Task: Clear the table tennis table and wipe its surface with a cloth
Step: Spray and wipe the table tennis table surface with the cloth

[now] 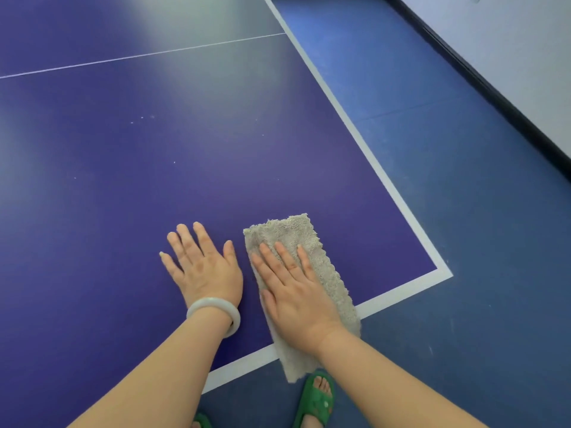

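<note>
Right hand [293, 291]: palm down, fingers straight and close together, pressing flat on the cloth [321, 267]. The forearm enters from the lower right corner of the view.

Left hand [204, 267]: palm down, fingers straight and spread, resting directly on the table tennis table [123, 180], just beside the cloth but not touching it. It holds nothing. A pale bangle [213, 313] sits on the left wrist.

Cloth: a grey-beige, rough-textured folded strip lying near the table's near right corner. Its far end rests on the purple playing surface; its near end crosses the white edge line [398, 291] and hangs past the table edge.

Surface: dark purple with white border lines and a thin white centre line [139, 55]. A few small pale specks show farther out on the surface, and a broad light reflection runs across it.

Room: blue floor [463, 211] to the right, meeting a dark skirting [494, 84] below a pale wall.

Cut off: a green sandal [315, 403] shows below the table edge; a second is only partly in view at the bottom border.
</note>
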Demonstrator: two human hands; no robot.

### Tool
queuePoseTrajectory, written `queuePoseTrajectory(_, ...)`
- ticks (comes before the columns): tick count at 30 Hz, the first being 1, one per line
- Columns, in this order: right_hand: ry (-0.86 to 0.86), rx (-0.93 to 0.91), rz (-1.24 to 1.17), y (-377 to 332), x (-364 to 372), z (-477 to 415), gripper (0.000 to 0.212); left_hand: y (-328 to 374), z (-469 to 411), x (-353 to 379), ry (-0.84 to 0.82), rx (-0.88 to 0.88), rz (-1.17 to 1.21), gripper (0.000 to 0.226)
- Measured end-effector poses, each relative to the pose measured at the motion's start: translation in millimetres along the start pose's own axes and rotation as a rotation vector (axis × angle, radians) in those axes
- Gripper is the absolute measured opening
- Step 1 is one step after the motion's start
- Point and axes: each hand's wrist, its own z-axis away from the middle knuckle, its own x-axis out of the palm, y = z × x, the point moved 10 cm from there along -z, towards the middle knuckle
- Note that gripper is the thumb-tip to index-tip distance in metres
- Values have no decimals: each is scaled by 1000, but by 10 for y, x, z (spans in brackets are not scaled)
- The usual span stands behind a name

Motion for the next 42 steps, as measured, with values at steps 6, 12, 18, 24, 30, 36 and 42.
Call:
queuePoseTrajectory(6, -32, -59, 106, 1304, -289, -173, 59, 17, 23, -1, 41, -29, -71, 69)
queuePoseTrajectory(12, 11, 260, 80, 1805, -392, -580, 62, 24, 35, -9, 54, -40, -93, 67)
queuePoseTrajectory(18, -25, 17, 95, 1638, -361, 442, 55, 39, 33, -28, 69, -28, -97, 71)
queuePoseTrajectory(24, -99, -33, 136, 2090, -457, 91, 55, 37, 24, 0, 69, -30, -104, 72)
queuePoseTrajectory(30, -118, 140, 92, 2523, -627, -1193, 54, 41, 43, -10, 74, -35, -93, 72)
queuePoseTrajectory(36, -79, 232, 102, 2451, -585, -866, 55, 57, 36, -29, 76, -31, -97, 73)
queuePoseTrajectory(42, 37, 255, 86, 1939, -404, 19, 59, 43, 22, -11, 68, -26, -132, 72)
